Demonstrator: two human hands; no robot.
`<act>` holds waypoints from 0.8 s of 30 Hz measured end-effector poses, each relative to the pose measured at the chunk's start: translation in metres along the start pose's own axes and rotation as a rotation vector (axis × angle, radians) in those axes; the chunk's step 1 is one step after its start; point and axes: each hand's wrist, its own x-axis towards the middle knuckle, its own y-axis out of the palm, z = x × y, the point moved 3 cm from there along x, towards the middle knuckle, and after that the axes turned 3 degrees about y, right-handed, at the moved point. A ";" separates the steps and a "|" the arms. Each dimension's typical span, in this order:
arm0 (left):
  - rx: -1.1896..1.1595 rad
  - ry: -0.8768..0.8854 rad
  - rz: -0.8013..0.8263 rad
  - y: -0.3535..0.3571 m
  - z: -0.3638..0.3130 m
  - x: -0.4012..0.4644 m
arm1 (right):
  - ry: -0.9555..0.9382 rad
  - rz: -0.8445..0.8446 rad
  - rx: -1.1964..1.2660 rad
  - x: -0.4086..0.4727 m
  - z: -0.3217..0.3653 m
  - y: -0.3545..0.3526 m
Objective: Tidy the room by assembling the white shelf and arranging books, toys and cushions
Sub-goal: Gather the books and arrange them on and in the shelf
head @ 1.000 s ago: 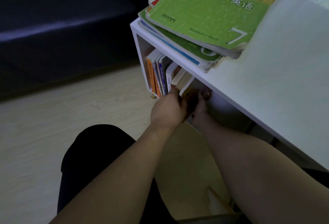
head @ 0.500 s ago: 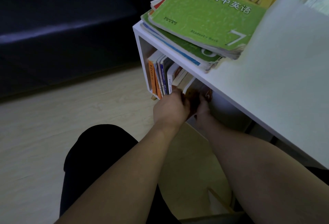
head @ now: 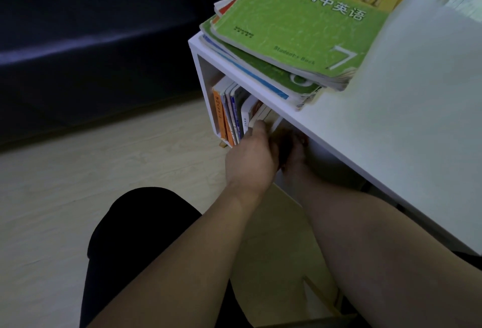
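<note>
left fingers: the fingers (head: 257, 129) curl forward and press on the edges of the standing books. the tips are partly hidden, so i cannot tell if they pinch one book.
left hand: the left hand (head: 250, 159) reaches into the open space under the top board of the shelf, back of the hand up.
right fingers: they are in the dark under the board and mostly hidden behind the left hand. i cannot tell how far open they are or what they hold.
right hand: the right hand (head: 296, 153) is just beside the left hand, touching it, and also inside the shelf space.
standing books: a row of books (head: 232, 114) stands upright inside the shelf at its left end, orange one first, then blue and white ones.
white shelf: the white shelf (head: 407, 108) has a wide flat top and a thin side wall on the left.
book pile: a pile of books (head: 294, 30) lies flat on the top board, with a green english book on top.
floor: a pale wood floor (head: 91, 171) is under the shelf.
knee: a knee in black cloth (head: 140, 239) is low, near the arms.
sofa: a dark sofa (head: 91, 27) is behind, well apart from the hands.
</note>
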 end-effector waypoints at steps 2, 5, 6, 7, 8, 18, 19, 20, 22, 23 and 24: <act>-0.138 -0.040 0.016 0.002 0.006 -0.006 | 0.180 -0.066 0.217 0.006 -0.003 0.003; -0.272 -0.035 0.057 0.004 0.014 -0.005 | 0.252 -0.062 0.331 0.015 -0.007 0.009; -0.294 -0.036 0.076 0.004 0.016 -0.003 | 0.202 -0.028 0.296 0.008 -0.004 0.013; -0.305 -0.044 0.094 0.006 0.016 -0.001 | 0.130 0.020 0.242 0.000 0.001 0.016; -0.306 -0.054 0.108 0.007 0.017 0.000 | 0.083 0.056 0.242 -0.003 0.003 0.018; -0.137 -0.116 0.117 0.012 0.026 0.001 | 0.087 0.044 0.122 0.007 -0.003 0.004; -0.121 -0.115 0.116 0.012 0.026 0.002 | 0.055 0.036 0.077 0.004 0.000 0.004; -0.104 -0.111 0.117 0.011 0.026 0.003 | 0.042 0.025 0.036 0.005 0.002 0.001; -0.065 -0.094 0.117 0.010 0.023 0.004 | 0.002 0.000 -0.036 0.004 0.004 0.000; -0.048 -0.086 0.118 0.010 0.022 0.004 | -0.027 -0.001 -0.036 0.009 0.004 -0.001; -0.034 -0.080 0.119 0.009 0.021 0.005 | -0.037 -0.005 -0.044 0.008 0.006 0.000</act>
